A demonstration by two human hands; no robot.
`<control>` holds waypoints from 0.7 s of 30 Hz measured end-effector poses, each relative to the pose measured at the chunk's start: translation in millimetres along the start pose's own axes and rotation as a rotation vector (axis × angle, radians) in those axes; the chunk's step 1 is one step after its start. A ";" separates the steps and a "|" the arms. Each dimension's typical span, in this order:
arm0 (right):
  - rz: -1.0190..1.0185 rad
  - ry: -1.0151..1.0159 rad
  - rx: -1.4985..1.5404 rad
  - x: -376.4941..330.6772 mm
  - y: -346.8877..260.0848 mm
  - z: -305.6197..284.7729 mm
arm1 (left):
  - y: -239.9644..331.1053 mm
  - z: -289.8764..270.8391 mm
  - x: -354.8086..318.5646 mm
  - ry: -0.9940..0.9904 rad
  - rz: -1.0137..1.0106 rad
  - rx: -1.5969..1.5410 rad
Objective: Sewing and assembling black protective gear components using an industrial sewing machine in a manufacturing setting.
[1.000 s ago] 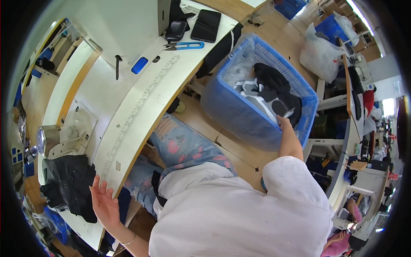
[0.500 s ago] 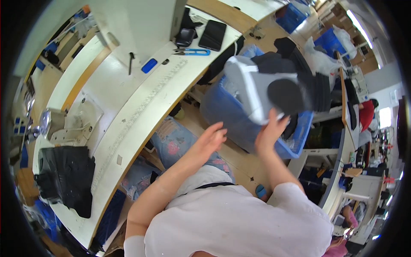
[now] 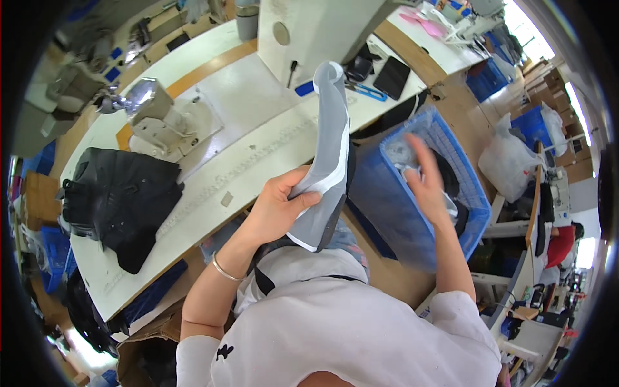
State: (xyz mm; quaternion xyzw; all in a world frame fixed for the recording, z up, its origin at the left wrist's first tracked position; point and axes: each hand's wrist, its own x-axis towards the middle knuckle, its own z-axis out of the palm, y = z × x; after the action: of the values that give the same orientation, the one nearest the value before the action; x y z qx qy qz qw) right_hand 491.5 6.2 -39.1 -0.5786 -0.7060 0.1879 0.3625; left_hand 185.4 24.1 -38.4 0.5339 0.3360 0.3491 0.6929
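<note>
My left hand (image 3: 278, 206) grips a grey fabric piece (image 3: 330, 148) with white and black edging, held up over the front edge of the white sewing table (image 3: 258, 148). My right hand (image 3: 425, 184) hovers with spread fingers and nothing in it, over the blue plastic crate (image 3: 393, 226). The crate stands on the floor to my right and holds more grey, white and black fabric pieces. A thin bracelet circles my left wrist.
A sewing machine head (image 3: 155, 109) sits at the table's back left. A pile of black fabric (image 3: 122, 200) lies on the table's left end. Blue scissors (image 3: 361, 90), a dark tablet (image 3: 391, 76) and small tools lie far right. More blue crates and a white bag (image 3: 509, 161) stand beyond.
My left hand rose from the table's left end and took the grey piece lifted out of the crate. My right hand let it go and now hangs over the crate.
</note>
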 end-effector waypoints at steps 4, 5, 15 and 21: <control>-0.080 -0.329 0.305 45.4 9.7 55.6 | 3.4 -16.1 -12.4 0.055 0.012 -0.035; -0.058 -0.397 0.446 54.4 7.2 61.3 | 4.4 -21.1 -17.3 0.046 0.012 -0.002; -0.240 -0.009 0.322 54.1 -69.7 10.2 | 3.1 -4.2 -24.8 0.537 0.547 1.029; -0.354 0.103 0.286 57.5 -140.7 26.0 | 4.2 32.4 -13.8 0.225 0.485 0.249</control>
State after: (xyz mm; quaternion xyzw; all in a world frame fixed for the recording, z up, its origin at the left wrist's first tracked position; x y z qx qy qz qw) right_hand 372.9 28.4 56.9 -0.3971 -0.7434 0.1897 0.5037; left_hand 204.7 -3.1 -26.5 0.6376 0.3136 0.5175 0.4768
